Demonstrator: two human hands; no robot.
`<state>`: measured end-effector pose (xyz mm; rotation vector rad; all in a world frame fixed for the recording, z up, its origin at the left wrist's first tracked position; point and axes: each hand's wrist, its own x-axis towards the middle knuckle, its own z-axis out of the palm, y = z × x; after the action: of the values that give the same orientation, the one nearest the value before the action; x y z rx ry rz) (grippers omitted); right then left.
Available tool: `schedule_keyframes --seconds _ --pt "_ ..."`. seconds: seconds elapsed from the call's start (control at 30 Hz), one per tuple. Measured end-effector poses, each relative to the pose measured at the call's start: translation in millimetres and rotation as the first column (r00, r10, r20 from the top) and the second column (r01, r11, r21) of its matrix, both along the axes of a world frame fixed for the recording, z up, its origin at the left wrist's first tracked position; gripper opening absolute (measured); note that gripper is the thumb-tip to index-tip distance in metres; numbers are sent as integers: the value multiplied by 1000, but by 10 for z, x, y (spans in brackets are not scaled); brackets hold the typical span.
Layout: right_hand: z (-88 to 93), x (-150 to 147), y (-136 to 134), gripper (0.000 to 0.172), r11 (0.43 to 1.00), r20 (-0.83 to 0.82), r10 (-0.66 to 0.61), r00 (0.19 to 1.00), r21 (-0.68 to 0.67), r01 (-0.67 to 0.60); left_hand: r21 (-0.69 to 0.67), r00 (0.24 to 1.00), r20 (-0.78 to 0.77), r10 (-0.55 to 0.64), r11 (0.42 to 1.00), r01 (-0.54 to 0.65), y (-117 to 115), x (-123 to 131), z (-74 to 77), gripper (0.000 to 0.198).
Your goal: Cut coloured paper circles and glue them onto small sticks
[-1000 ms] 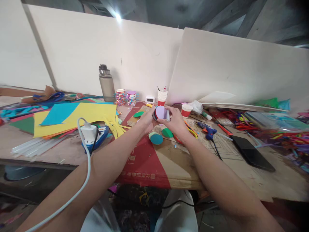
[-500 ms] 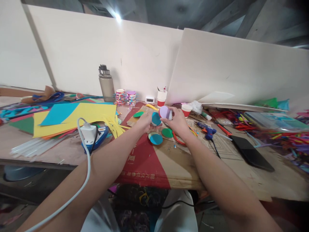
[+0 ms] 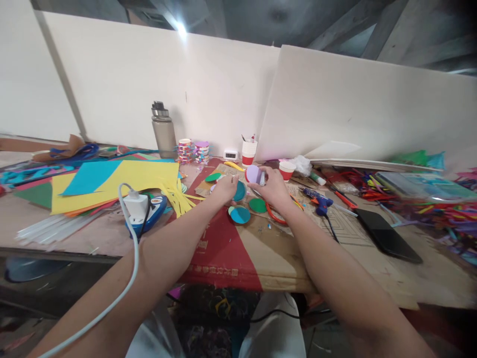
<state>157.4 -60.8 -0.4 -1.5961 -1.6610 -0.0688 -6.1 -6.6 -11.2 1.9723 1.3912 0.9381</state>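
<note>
My right hand (image 3: 275, 186) grips a small paper cup, with a purple paper disc (image 3: 254, 174) facing left over its end and a bit of red showing at the edge. Just left of it, my left hand (image 3: 225, 188) is closed, fingertips pinched together; whatever may be between them is too small to make out. Close beside those fingers is a blue paper disc (image 3: 239, 191). Below the hands lie another blue disc (image 3: 240, 215) and a green disc (image 3: 258, 205) on the cardboard. A further green disc (image 3: 213, 177) sits beyond my left wrist.
A blue glue gun (image 3: 321, 203) and a black phone (image 3: 387, 236) lie at right. Stacked cups (image 3: 249, 151), a red-and-white cup (image 3: 286, 170) and a bottle (image 3: 163, 132) stand behind. Left are yellow paper sheets (image 3: 145, 176) and a charger (image 3: 136, 206) whose white cable crosses my left forearm.
My left hand has turned slightly, its fingertips now raised and pinched. The blue disc beside it sits a little lower. My right hand keeps the cup in nearly the same place.
</note>
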Motion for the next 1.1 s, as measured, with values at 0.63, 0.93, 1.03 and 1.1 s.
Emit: schedule_keyframes --seconds 0.63,0.93,1.03,1.1 --pt "-10 5 7 58 1000 1 -10 1000 -7 10 80 892 -450 28 997 9 -213 -9 147 54" --pt "-31 14 25 59 1000 0 0 1000 17 0 51 857 -511 60 998 -40 -250 -28 170 55" --pt "-7 4 9 60 1000 -3 -8 1000 1 8 69 836 -545 63 997 -31 -318 -42 250 60" --pt "9 -3 -1 61 1000 -5 -18 1000 -15 18 80 825 -559 88 995 -52 -365 -52 317 59"
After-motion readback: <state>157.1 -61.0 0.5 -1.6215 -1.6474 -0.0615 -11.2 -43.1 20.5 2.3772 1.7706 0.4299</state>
